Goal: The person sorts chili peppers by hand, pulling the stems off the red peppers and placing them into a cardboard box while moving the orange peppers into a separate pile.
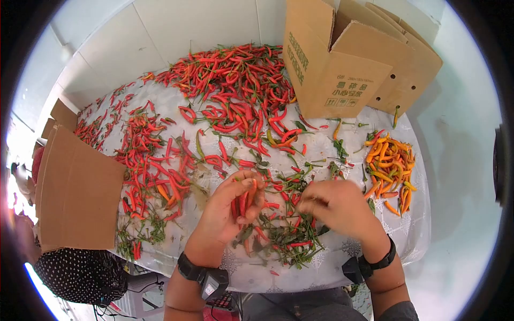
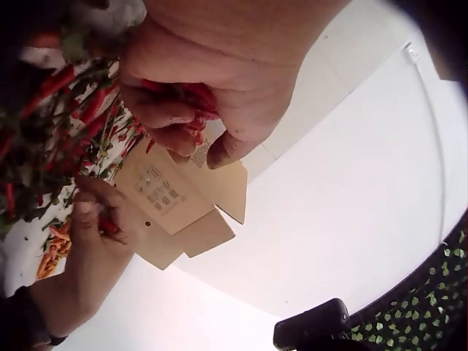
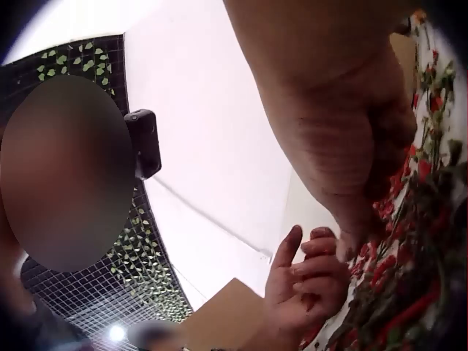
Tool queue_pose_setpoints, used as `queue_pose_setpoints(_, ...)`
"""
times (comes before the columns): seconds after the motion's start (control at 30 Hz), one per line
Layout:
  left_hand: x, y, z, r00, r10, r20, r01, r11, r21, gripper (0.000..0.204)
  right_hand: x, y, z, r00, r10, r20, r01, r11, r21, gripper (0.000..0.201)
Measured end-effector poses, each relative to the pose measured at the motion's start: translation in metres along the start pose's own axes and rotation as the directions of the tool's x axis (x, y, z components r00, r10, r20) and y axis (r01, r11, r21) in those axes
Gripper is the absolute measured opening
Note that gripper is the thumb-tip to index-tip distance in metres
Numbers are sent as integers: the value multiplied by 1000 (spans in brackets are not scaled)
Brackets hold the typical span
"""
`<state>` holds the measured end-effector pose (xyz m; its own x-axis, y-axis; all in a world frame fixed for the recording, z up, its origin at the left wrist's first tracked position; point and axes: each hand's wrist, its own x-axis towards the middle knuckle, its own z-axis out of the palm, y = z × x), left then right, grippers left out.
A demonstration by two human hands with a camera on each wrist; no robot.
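Several red peppers [image 1: 243, 203] lie in the curled fingers of the left hand [image 1: 222, 208], above the table's near half. The left wrist view shows that hand [image 2: 212, 80] gripping them, with red between thumb and fingers. To its right, the right hand [image 1: 340, 206] is blurred, fingers bent downward over green stems [image 1: 292, 243]. In the left wrist view, a small red pepper [image 2: 109, 227] shows between the thumb and fingers of the right hand [image 2: 99, 248]. The right wrist view hides the fingertips of the right hand [image 3: 344, 139].
Red peppers [image 1: 230, 69] are heaped at the back and spread left across the covered table [image 1: 342, 262]. Orange peppers [image 1: 391, 166] form a pile at the right. An open cardboard box [image 1: 342, 75] stands at the back right, another cardboard box [image 1: 80, 192] at the left edge.
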<state>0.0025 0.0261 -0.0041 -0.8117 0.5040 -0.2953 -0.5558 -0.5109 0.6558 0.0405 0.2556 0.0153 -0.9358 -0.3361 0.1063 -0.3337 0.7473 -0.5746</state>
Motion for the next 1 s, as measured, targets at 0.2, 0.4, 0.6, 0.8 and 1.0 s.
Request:
queue_pose_setpoints(0.2,1,-2,-8,1000,-9,-23,11,996,93,10,-5,-8,12,950,-38,310,59,997,-57,14)
queue_pose_setpoints(0.4,-2,0,-1,998,-5,-64,10,996,86,8,-3,1,-2,996,82,-34,-86,988,-131,13)
queue_pose_setpoints(0.6,-1,0,0,995,-26,-93,35,994,102,8,-5,-3,12,966,-97,240,125,987,-103,14)
queue_pose_setpoints(0.8,-2,1,0,996,-40,-74,49,990,134,9,-7,-12,2,906,-36,422,111,982,-155,14)
queue_pose_setpoints(1.0,-3,3,3,994,-47,-94,60,988,142,9,-5,4,-10,944,-69,323,42,995,90,16)
